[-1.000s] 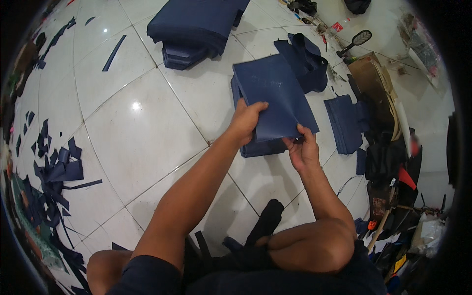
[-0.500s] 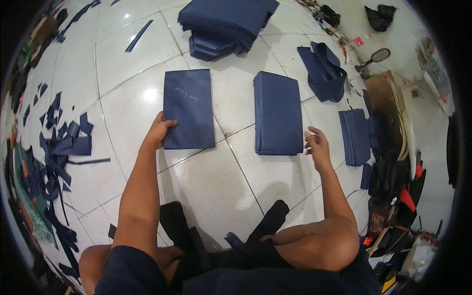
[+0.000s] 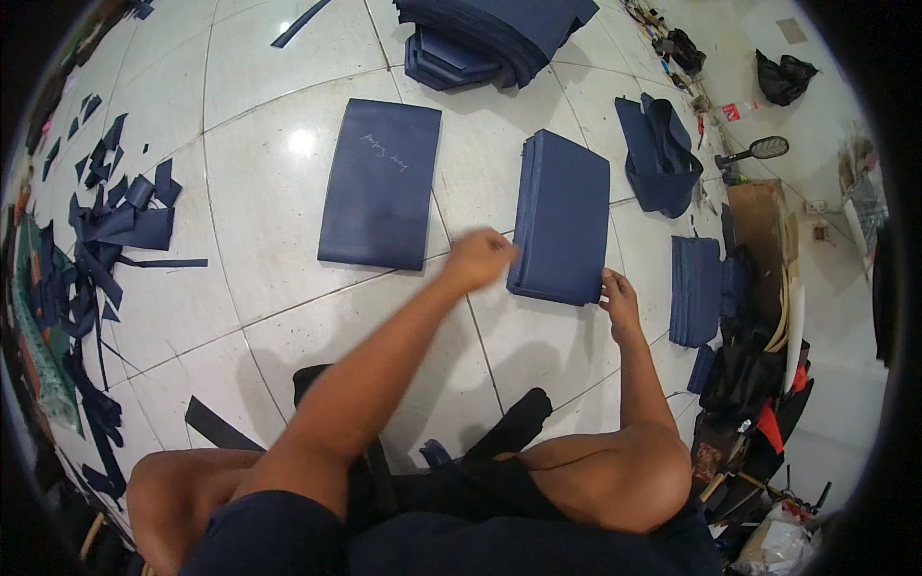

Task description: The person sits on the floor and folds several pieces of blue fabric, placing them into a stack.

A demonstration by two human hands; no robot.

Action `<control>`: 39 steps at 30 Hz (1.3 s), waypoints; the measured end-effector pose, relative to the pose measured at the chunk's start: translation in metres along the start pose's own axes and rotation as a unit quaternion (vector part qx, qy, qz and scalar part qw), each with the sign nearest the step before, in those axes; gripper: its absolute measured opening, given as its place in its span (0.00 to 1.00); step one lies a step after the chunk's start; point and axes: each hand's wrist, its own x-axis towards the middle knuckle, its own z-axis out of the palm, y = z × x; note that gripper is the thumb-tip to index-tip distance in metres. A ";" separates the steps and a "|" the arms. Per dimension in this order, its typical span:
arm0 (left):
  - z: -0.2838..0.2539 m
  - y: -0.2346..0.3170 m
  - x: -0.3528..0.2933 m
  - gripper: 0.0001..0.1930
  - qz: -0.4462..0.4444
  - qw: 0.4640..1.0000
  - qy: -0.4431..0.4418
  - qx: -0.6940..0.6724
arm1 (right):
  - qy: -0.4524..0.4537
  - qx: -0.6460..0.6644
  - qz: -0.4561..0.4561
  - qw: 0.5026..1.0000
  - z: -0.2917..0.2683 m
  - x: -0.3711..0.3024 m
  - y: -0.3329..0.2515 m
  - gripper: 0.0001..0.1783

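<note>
A thick stack of dark blue fabric-like sheets (image 3: 567,216) lies on the floor in front of me, slightly right of centre. At its lower right corner, my right hand (image 3: 620,298) has its thumb and bent fingers closed about the edge. My left hand (image 3: 482,259) reaches across to the stack's left side, with curled fingers close against that edge; motion blurs them, so any grip is unclear. Further left, a single flat blue piece (image 3: 380,187) with pale handwriting lies on the tiles, touched by neither hand.
A bigger blue pile (image 3: 495,38) stands at the far side. On the right are a looped blue strip (image 3: 663,158), a smaller blue stack (image 3: 695,288) and a cardboard box (image 3: 757,230). Blue offcuts (image 3: 134,226) litter the left. My bent knees (image 3: 605,470) frame the near floor.
My left hand has let go of the flat piece with handwriting and moved right to the stack. My right hand has come onto the stack's corner. The view has shifted somewhat.
</note>
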 end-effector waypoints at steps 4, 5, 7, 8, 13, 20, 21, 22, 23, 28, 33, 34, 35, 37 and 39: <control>0.079 0.009 -0.016 0.29 -0.008 0.994 0.103 -0.036 | 0.000 0.022 0.021 1.000 0.002 0.002 0.005 0.38; 0.088 0.009 -0.018 0.29 -0.014 0.993 0.111 -0.040 | 0.003 0.018 0.024 1.000 0.005 -0.001 0.004 0.37; 0.092 0.013 -0.022 0.30 -0.020 0.991 0.119 -0.058 | -0.002 0.013 0.021 1.000 0.007 -0.002 0.005 0.37; 0.091 0.014 -0.021 0.31 -0.035 0.991 0.117 -0.051 | -0.006 0.017 0.022 1.000 0.008 -0.001 0.004 0.36; 0.083 0.028 -0.024 0.34 -0.092 0.992 0.076 -0.037 | -0.009 0.038 0.033 0.999 0.012 -0.003 0.003 0.34; 0.088 0.052 -0.025 0.30 -0.166 0.983 0.070 -0.024 | -0.014 0.040 0.038 0.998 0.010 -0.001 0.001 0.35; 0.088 0.054 -0.023 0.30 -0.187 0.980 0.067 -0.027 | -0.012 0.049 0.043 0.998 0.009 -0.002 0.000 0.35; 0.088 0.056 -0.022 0.30 -0.207 0.976 0.063 -0.029 | -0.010 0.057 0.049 0.997 0.009 -0.002 0.000 0.35; 0.089 0.057 -0.021 0.31 -0.206 0.975 0.073 -0.035 | -0.001 0.058 0.054 0.997 0.009 -0.003 -0.001 0.35; 0.107 0.051 -0.009 0.29 -0.143 0.982 0.108 -0.057 | -0.018 0.079 0.061 0.995 0.010 -0.005 -0.004 0.37; 0.110 0.059 -0.003 0.24 -0.110 0.979 0.152 -0.079 | 0.032 0.073 0.076 0.994 0.015 -0.016 -0.017 0.37; 0.110 0.058 -0.001 0.24 -0.095 0.982 0.153 -0.063 | 0.049 0.071 0.075 0.993 0.017 -0.018 -0.021 0.36; 0.111 0.059 0.002 0.24 -0.097 0.984 0.131 -0.073 | 0.062 0.052 0.067 0.994 0.017 -0.017 -0.023 0.36; 0.108 0.068 0.007 0.26 -0.101 0.987 0.081 -0.093 | 0.092 0.014 0.055 0.994 0.014 -0.017 -0.025 0.37; 0.105 0.074 0.009 0.29 -0.090 0.991 0.058 -0.081 | 0.096 0.003 0.052 0.994 0.011 -0.017 -0.028 0.36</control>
